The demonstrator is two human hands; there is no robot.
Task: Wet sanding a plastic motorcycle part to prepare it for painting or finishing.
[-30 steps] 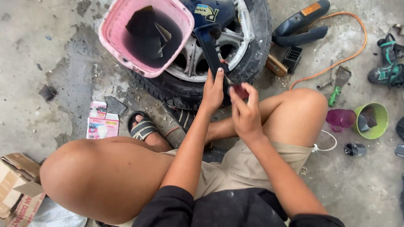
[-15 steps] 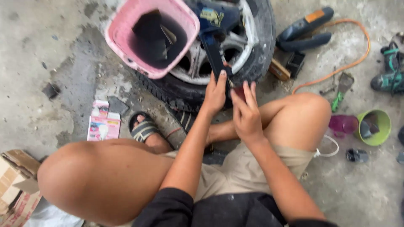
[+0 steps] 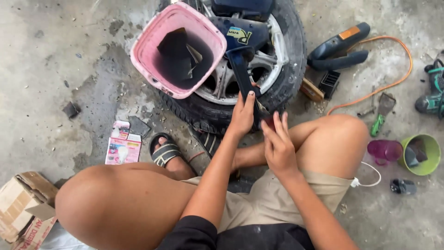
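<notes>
I squat on a concrete floor in front of a car wheel [image 3: 282, 88] that lies flat. A pink bucket [image 3: 143, 60] with dark scraps and a blue power tool [image 3: 240, 34] rest on the wheel. My left hand [image 3: 243, 115] presses on the tool's dark handle at the tyre's near edge. My right hand [image 3: 277, 146] is beside it, fingers wrapped around a small dark red object that is mostly hidden. The two hands nearly touch.
Right of the wheel lie a blue and orange power tool [image 3: 340, 46], an orange cable [image 3: 397, 69], a scraper [image 3: 381, 115], a purple cup [image 3: 384, 150] and a green cup [image 3: 423, 155]. A small pink carton [image 3: 122, 148] and a cardboard box [image 3: 23, 203] sit at the left.
The view has shifted slightly, and both hands stay together at the tyre's edge. My right hand's fingers have closed a little more around the small object.
</notes>
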